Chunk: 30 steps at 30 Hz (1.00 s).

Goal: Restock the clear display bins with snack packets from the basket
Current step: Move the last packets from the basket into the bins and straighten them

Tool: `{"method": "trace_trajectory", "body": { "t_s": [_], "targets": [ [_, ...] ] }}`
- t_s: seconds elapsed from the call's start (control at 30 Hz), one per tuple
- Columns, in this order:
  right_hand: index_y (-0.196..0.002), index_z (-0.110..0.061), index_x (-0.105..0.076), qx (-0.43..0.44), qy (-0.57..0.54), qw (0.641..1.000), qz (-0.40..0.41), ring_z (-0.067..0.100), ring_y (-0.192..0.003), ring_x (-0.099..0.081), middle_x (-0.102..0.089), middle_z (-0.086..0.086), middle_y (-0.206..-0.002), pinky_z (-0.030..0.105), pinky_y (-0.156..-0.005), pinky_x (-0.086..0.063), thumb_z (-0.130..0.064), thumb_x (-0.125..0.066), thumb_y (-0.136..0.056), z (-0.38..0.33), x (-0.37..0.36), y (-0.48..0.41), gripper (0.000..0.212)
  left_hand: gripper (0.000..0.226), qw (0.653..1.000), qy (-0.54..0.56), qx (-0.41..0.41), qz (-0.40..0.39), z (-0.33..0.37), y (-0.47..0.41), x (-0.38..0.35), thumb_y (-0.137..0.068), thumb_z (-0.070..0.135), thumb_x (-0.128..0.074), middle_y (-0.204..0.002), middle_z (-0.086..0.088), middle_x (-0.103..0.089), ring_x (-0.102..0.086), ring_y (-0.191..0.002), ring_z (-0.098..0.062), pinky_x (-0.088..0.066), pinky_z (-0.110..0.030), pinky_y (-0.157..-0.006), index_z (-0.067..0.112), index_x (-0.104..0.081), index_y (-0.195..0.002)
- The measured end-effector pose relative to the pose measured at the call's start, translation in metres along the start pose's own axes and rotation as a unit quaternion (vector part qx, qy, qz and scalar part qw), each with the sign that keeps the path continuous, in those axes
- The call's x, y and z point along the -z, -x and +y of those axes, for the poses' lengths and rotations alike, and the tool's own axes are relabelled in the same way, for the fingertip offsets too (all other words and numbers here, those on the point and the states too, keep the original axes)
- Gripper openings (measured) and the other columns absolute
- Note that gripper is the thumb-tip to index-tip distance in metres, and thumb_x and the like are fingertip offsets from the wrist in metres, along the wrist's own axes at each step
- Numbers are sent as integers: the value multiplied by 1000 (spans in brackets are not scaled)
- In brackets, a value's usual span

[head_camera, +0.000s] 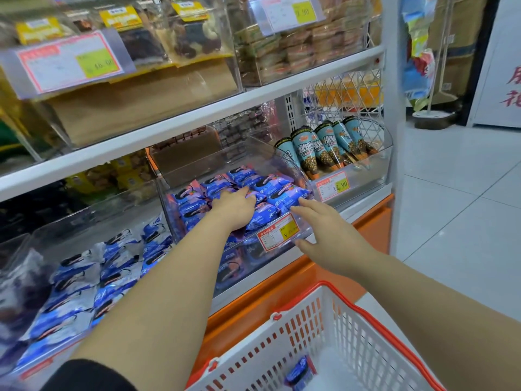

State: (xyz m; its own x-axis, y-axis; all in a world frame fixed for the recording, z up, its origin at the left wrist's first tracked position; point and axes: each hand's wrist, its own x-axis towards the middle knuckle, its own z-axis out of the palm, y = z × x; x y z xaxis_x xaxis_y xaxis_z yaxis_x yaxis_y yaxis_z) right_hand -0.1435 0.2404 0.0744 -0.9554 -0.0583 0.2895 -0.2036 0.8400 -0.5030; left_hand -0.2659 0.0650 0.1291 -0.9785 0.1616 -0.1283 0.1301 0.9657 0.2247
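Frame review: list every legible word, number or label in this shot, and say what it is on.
"12.90": cone bin tag.
"46.00", faint: upper-left tag.
Middle bin tag, top-right tag, blue packets: too blurred to read.

Glossy foil packets [270, 190] in clear plastic bin [303, 230]; perforated plastic basket [310, 314]
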Motion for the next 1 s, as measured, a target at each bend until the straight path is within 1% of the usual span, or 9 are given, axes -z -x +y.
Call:
{"method": "trace_trajectory", "body": {
  "t_s": [0.17,0.23,0.3,0.43,0.5,0.6,0.7,0.8,1.0],
  "targets": [
    [-151,-29,-32,0,1,1000,-7,14,-146,-18,-24,-8,-160,38,-114,-32,-35,-61,-93,0,1,0,65,57,1000,-2,20,-23,2,2,2,-104,48,-15,-164,-14,-2,-6,-147,-44,-10,-54,-118,31,-7,-158],
    [-150,-28,-34,1,6,1000,-6,15,-146,-20,-23,-7,-160,39,-113,-33,-34,-61,-93,1,2,2,63,58,1000,5,15,-2,-2,4,7,-103,47,-19,-164,-14,-6,-10,-147,-42,-14,-57,-118,30,-8,-157],
    [-146,-26,-41,13,10,1000,15,17,-143,-25,-28,-6,-158,38,-112,-34,-30,-62,-93,1,4,7,58,57,997,39,-8,59,-4,16,16,-102,44,-26,-161,-13,-19,-28,-141,-41,-28,-58,-113,29,-17,-156],
    [-128,-20,-60,63,16,995,71,22,-122,-47,-56,1,-132,38,-99,-44,-19,-63,-89,-4,1,25,40,41,952,100,-162,239,-8,85,10,-100,32,-42,-141,-4,-50,-51,-126,-25,-40,-50,-105,25,-50,-140],
    [-119,-23,-64,80,39,995,54,22,-109,-56,-65,0,-117,37,-88,-49,-20,-61,-88,-4,-8,39,31,34,926,119,-249,258,-12,127,-10,-96,26,-46,-124,0,-61,-56,-114,-20,-45,-41,-99,22,-60,-127],
    [-112,-29,-65,85,89,991,-59,21,-99,-63,-70,-4,-109,34,-79,-51,-23,-54,-89,3,-36,71,26,28,931,104,-303,176,-25,171,-66,-94,23,-50,-111,5,-65,-60,-100,-13,-48,-33,-88,23,-65,-117],
    [-117,-30,-63,38,136,960,-242,19,-101,-62,-68,-6,-112,31,-83,-52,-27,-54,-92,18,-71,102,27,25,958,86,-269,53,-41,191,-131,-96,22,-52,-114,10,-66,-60,-100,-11,-51,-35,-85,28,-65,-117],
    [-126,-26,-57,4,167,913,-371,18,-115,-54,-62,-4,-123,26,-88,-41,-28,-57,-93,41,-109,128,33,26,974,59,-205,-77,-60,197,-192,-99,27,-49,-123,8,-61,-59,-104,-16,-52,-38,-88,29,-62,-121],
    [-135,-22,-50,-24,182,837,-516,20,-128,-46,-50,1,-137,34,-103,-41,-26,-61,-92,67,-198,175,45,37,943,-14,-152,-295,-96,212,-297,-101,30,-43,-137,2,-52,-55,-118,-25,-48,-39,-93,30,-51,-137]
  ]
}}
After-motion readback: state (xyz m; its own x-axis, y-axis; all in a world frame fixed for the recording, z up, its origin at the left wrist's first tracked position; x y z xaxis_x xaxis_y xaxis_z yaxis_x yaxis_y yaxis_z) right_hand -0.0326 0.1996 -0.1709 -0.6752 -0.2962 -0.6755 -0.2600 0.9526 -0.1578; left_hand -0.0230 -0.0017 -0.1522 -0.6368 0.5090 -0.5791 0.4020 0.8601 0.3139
